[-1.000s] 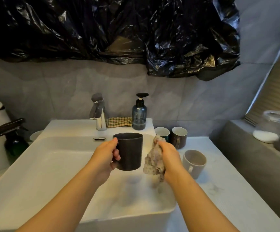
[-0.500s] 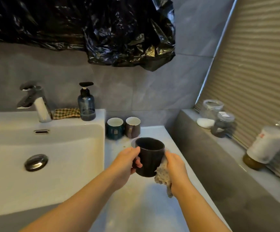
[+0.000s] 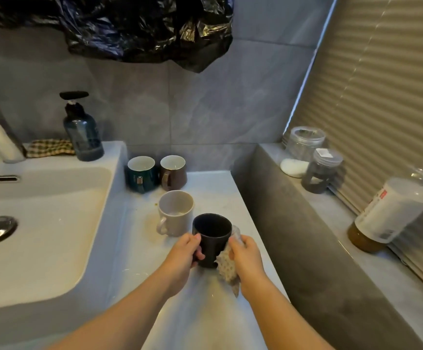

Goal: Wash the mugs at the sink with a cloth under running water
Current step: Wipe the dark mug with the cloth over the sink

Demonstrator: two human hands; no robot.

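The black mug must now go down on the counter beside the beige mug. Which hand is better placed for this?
Probably the left hand: it grips the black mug, close to the beige mug. The right hand holds the cloth against the mug's side.

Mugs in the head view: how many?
4. Teal mug and brown mug side by side at the back of the counter; beige mug in front of them; black mug gripped by the left hand, right hand holding the cloth against it. None seems hidden.
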